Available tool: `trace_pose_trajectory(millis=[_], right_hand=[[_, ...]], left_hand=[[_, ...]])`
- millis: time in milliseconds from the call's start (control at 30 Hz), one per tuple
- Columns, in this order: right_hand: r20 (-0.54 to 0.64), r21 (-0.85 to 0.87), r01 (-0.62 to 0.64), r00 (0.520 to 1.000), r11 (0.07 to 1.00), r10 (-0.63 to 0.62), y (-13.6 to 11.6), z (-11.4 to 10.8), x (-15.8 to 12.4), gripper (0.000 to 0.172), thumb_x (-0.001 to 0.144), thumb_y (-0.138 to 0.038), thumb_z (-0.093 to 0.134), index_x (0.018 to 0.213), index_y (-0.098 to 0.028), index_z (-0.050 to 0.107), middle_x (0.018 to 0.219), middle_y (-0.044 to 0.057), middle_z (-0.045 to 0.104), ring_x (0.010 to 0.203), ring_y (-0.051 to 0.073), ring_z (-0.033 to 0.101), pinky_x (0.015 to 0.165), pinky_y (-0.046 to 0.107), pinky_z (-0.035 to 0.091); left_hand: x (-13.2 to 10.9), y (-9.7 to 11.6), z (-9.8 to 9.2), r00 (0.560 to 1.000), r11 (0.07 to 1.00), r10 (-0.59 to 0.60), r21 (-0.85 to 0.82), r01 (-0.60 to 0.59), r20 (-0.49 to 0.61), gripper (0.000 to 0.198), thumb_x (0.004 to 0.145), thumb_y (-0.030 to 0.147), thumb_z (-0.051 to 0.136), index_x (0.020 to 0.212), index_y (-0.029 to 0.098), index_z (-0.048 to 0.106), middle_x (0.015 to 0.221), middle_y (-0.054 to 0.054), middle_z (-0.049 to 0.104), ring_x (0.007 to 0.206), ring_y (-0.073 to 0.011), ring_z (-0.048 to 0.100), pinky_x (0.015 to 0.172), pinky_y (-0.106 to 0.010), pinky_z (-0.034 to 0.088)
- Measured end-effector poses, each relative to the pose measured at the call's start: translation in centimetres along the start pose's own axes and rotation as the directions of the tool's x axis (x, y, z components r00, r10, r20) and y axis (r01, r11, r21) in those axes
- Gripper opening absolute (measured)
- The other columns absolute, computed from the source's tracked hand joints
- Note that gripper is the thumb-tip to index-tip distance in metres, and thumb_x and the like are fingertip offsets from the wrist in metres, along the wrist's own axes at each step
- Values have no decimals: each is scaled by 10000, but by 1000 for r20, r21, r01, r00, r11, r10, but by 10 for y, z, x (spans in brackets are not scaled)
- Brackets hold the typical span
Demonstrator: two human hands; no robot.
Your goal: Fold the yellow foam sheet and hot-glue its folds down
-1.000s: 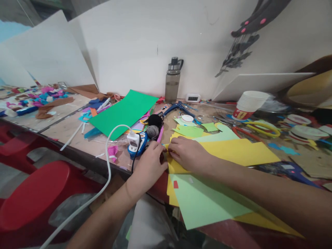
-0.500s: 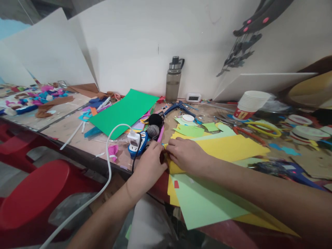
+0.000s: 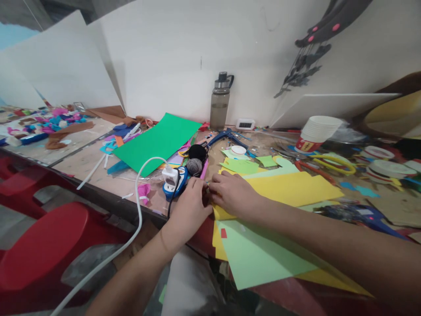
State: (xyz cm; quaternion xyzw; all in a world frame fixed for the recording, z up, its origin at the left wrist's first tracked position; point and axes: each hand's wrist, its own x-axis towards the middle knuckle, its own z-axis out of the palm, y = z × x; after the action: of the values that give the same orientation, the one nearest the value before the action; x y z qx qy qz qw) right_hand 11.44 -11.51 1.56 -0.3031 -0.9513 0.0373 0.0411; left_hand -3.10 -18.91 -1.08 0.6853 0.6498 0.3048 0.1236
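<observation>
Yellow paper (image 3: pixel 289 191) lay approx. flat on table (image 3: pixel 77 160), long side running L to R; R end stepped, L end partly hidden, near edge overlapping lt. green paper (image 3: pixel 263 259).

Behind the paper sheets (image 3: pixel 292 189), the bottle (image 3: pixel 219 105) stands left of the clock (image 3: pixel 245 124), the cups (image 3: pixel 319 131) farther right.

I see a tan-topped table (image 3: pixel 77 160) strewn with coloured scraps (image 3: pixel 367 191), with a blue power socket (image 3: pixel 169 192) near its front edge and yellow sheets (image 3: pixel 299 188) to the right. Toward the back, I make out an upright bottle (image 3: pixel 219 109), a small white digital display (image 3: pixel 245 124) and stacked paper cups (image 3: pixel 318 131).
</observation>
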Motion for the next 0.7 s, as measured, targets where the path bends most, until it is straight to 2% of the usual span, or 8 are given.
trace_pose_trajectory(millis=[100,200,267,400,500,600,700], right_hand=[[-34,197,-38,998,980,46,12,-5,-5,327,996,-319,403,910,-175,683,958,90,670,930,201,589,817,309,430],[-81,310,-48,994,950,76,29,-13,-22,350,1002,-340,380,960,-163,679,999,99,678,972,204,603,883,320,432],[-33,321,-73,996,944,88,38,-20,-40,359,993,-362,388,976,-169,690,1028,105,693,980,218,617,886,334,441],[123,331,-171,983,928,137,51,-37,-76,409,982,-405,371,950,-195,721,986,97,733,915,232,657,824,334,475],[125,431,-233,972,872,198,69,-52,-93,474,983,-458,320,980,-214,726,1010,75,741,922,223,671,826,321,490],[81,505,-293,953,812,293,101,-61,-102,491,977,-452,305,993,-197,725,1057,87,737,967,215,674,860,311,494],[109,510,-357,929,783,352,133,-60,-111,448,947,-440,368,897,-180,729,969,96,751,879,206,689,808,303,510]], left_hand=[[-1,1,-1,999,999,35,19,-36,27,337,723,71,617,1022,199,529,1087,-51,554,979,-198,588,859,-345,529],[-2,1,-3,979,980,168,92,-179,114,338,752,26,559,1045,192,582,1195,-74,579,1133,-223,553,1002,-376,475],[-1,0,-8,955,953,236,150,-264,180,300,767,18,540,1001,186,626,1183,-77,614,1167,-240,538,1043,-395,444],[9,5,-23,925,923,282,189,-334,256,152,838,122,571,921,187,680,1085,-81,681,1106,-250,579,1007,-397,456],[30,22,-29,925,919,308,182,-350,223,212,926,174,487,905,192,697,1034,-74,712,1039,-221,621,965,-367,465],[60,41,-21,924,909,312,213,-358,223,201,910,148,507,973,189,693,1112,-78,707,1058,-205,635,957,-333,454],[85,53,-5,925,898,151,342,-276,350,217,860,238,599,1046,153,671,1074,-121,712,1008,-249,657,861,-335,476]])
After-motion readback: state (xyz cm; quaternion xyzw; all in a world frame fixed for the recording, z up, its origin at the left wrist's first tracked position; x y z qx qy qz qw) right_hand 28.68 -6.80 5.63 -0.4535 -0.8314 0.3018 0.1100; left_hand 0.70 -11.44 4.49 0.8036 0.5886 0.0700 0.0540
